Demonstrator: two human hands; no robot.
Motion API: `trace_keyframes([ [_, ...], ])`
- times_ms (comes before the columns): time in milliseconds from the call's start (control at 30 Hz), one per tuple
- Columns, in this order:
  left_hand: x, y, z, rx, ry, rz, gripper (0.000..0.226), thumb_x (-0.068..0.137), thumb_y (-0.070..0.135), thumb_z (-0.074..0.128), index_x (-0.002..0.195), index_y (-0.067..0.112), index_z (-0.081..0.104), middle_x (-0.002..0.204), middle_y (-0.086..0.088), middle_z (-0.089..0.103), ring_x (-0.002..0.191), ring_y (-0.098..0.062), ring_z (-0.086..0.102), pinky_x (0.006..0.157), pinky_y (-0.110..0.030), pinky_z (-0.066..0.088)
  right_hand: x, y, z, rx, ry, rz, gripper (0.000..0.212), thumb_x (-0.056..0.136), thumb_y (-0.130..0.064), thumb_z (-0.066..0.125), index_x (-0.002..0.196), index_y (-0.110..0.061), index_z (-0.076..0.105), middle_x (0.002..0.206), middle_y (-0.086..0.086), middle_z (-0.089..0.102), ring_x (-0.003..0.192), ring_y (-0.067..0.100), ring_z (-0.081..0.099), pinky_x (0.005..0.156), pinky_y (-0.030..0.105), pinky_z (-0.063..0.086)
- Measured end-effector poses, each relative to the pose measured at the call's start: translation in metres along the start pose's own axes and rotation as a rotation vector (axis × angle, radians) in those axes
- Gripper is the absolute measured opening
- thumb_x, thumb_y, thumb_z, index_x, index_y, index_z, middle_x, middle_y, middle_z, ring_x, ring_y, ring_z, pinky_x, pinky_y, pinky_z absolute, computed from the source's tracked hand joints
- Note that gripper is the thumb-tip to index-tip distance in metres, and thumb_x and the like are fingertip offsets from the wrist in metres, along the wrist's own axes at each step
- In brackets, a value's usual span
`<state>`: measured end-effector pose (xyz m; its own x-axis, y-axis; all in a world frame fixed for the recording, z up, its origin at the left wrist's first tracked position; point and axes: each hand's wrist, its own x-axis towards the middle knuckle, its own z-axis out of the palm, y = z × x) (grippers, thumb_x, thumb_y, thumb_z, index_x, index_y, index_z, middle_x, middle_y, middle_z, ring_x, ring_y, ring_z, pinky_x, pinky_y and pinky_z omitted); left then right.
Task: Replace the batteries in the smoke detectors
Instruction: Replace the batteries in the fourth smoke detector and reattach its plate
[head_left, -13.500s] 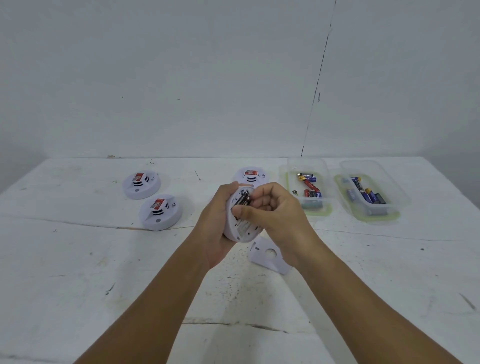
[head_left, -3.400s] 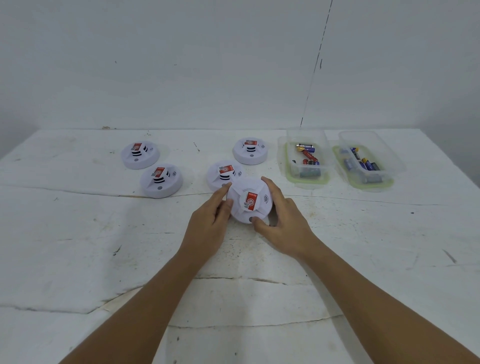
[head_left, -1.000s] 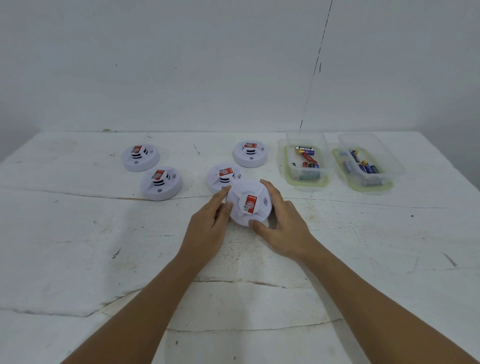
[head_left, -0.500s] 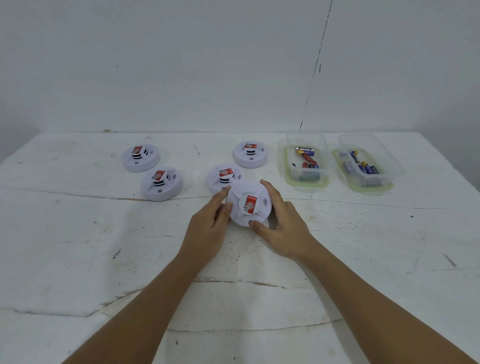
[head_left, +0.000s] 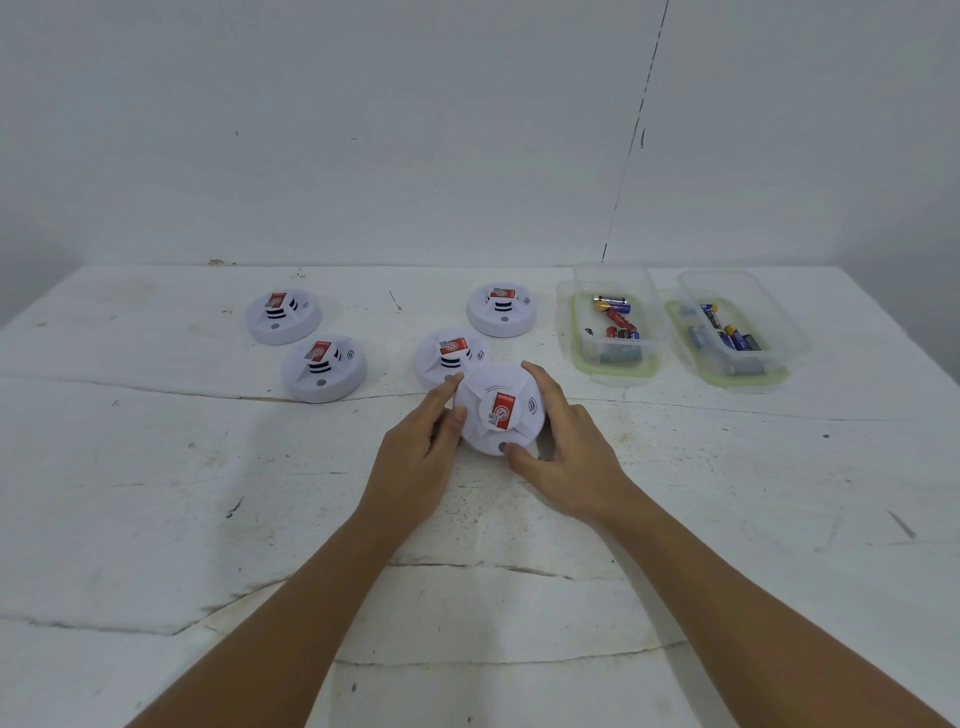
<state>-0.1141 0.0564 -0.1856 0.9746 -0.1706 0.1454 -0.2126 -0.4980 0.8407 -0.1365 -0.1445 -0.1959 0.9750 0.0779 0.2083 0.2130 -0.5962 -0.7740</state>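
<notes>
A round white smoke detector (head_left: 500, 410) with a red label sits face up on the white table (head_left: 156, 493), slightly tilted. My left hand (head_left: 421, 457) grips its left rim and my right hand (head_left: 566, 452) wraps its right and near rim. Just behind it rests a second detector (head_left: 448, 353), partly hidden by the held one. Further detectors lie at the back centre (head_left: 501, 309), at the left (head_left: 323, 367) and at the far left (head_left: 283, 316).
Two clear plastic boxes with green-edged lids under them stand at the back right; the left box (head_left: 615, 358) and the right box (head_left: 769, 332) each hold several batteries. A white wall rises right behind the table.
Earlier the detector was held up, back open, with a battery at its compartment. It now lies face up on the table. Over the last second both hands have stayed on its rim.
</notes>
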Motion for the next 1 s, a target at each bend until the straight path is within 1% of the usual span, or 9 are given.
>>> trace_keyframes([
  [100,0.0001,0.0000,-0.0002,-0.003,0.000,-0.003,0.045,0.110,0.039,0.041,0.154,0.035,0.045,0.101,0.005,0.070,0.093,-0.011,0.064,0.075,-0.008,0.045,0.0001,-0.0018,-0.0004,-0.005,0.006,-0.015,0.085,0.082,-0.047,0.062,0.158,-0.040,0.025,0.120,-0.021,0.066,0.071,0.011,0.059,0.065,0.028,0.048],
  [233,-0.0004,-0.0003,-0.0005,-0.001,-0.003,-0.004,0.045,0.110,0.040,0.041,0.154,0.036,0.044,0.102,0.007,0.070,0.095,-0.009,0.064,0.075,-0.006,0.045,-0.0001,-0.0009,-0.0010,-0.008,0.010,0.002,0.087,0.081,-0.047,0.063,0.158,-0.043,0.023,0.124,-0.021,0.065,0.087,0.017,0.064,0.075,0.043,0.057],
  [300,-0.0004,0.0000,-0.0005,-0.001,-0.003,-0.008,0.045,0.110,0.040,0.041,0.154,0.037,0.044,0.103,0.007,0.070,0.096,-0.009,0.065,0.075,-0.007,0.045,-0.0003,-0.0013,-0.0005,0.000,0.010,-0.001,0.086,0.082,-0.045,0.064,0.158,-0.042,0.024,0.121,-0.021,0.066,0.082,0.012,0.063,0.072,0.037,0.055],
  [367,-0.0006,0.0004,-0.0006,-0.009,-0.001,-0.011,0.044,0.110,0.041,0.041,0.154,0.039,0.044,0.103,0.007,0.071,0.096,-0.009,0.065,0.079,-0.014,0.048,-0.0002,-0.0019,-0.0006,0.003,0.014,-0.014,0.085,0.083,-0.040,0.065,0.158,-0.039,0.026,0.116,-0.021,0.068,0.072,0.010,0.060,0.066,0.028,0.049],
  [433,-0.0009,0.0002,-0.0007,-0.008,0.003,-0.012,0.044,0.109,0.042,0.041,0.153,0.040,0.044,0.102,0.006,0.070,0.094,-0.009,0.064,0.081,-0.020,0.050,0.0001,-0.0016,-0.0008,-0.001,0.021,-0.013,0.085,0.083,-0.040,0.065,0.158,-0.038,0.026,0.115,-0.021,0.068,0.072,0.010,0.059,0.066,0.026,0.046],
  [633,-0.0010,-0.0003,-0.0006,0.000,0.006,-0.004,0.044,0.110,0.041,0.042,0.154,0.039,0.045,0.098,0.005,0.070,0.087,-0.008,0.062,0.073,-0.012,0.045,0.0001,-0.0027,-0.0025,0.000,0.030,-0.025,0.084,0.087,-0.028,0.072,0.158,-0.035,0.028,0.109,-0.023,0.067,0.072,0.005,0.059,0.064,0.016,0.040],
  [800,-0.0013,-0.0010,-0.0002,-0.018,0.003,0.001,0.045,0.109,0.042,0.042,0.153,0.038,0.045,0.099,0.002,0.071,0.089,-0.014,0.065,0.076,-0.019,0.048,-0.0003,-0.0025,-0.0013,0.001,0.021,-0.005,0.086,0.083,-0.040,0.067,0.158,-0.042,0.024,0.123,-0.020,0.066,0.085,0.010,0.061,0.073,0.032,0.051],
  [933,-0.0008,-0.0020,0.0004,-0.020,0.003,-0.001,0.045,0.109,0.040,0.042,0.154,0.036,0.045,0.099,0.001,0.071,0.091,-0.015,0.065,0.078,-0.020,0.049,-0.0010,-0.0044,-0.0019,0.015,0.020,-0.025,0.085,0.084,-0.036,0.069,0.158,-0.040,0.026,0.120,-0.022,0.067,0.083,0.009,0.064,0.069,0.029,0.052],
  [1000,-0.0008,-0.0017,0.0004,-0.018,0.000,-0.002,0.045,0.109,0.040,0.042,0.154,0.036,0.045,0.099,0.000,0.071,0.091,-0.016,0.065,0.078,-0.020,0.048,-0.0010,-0.0046,-0.0025,0.019,0.027,-0.028,0.085,0.084,-0.037,0.068,0.158,-0.040,0.026,0.120,-0.022,0.067,0.084,0.011,0.065,0.070,0.033,0.055],
])
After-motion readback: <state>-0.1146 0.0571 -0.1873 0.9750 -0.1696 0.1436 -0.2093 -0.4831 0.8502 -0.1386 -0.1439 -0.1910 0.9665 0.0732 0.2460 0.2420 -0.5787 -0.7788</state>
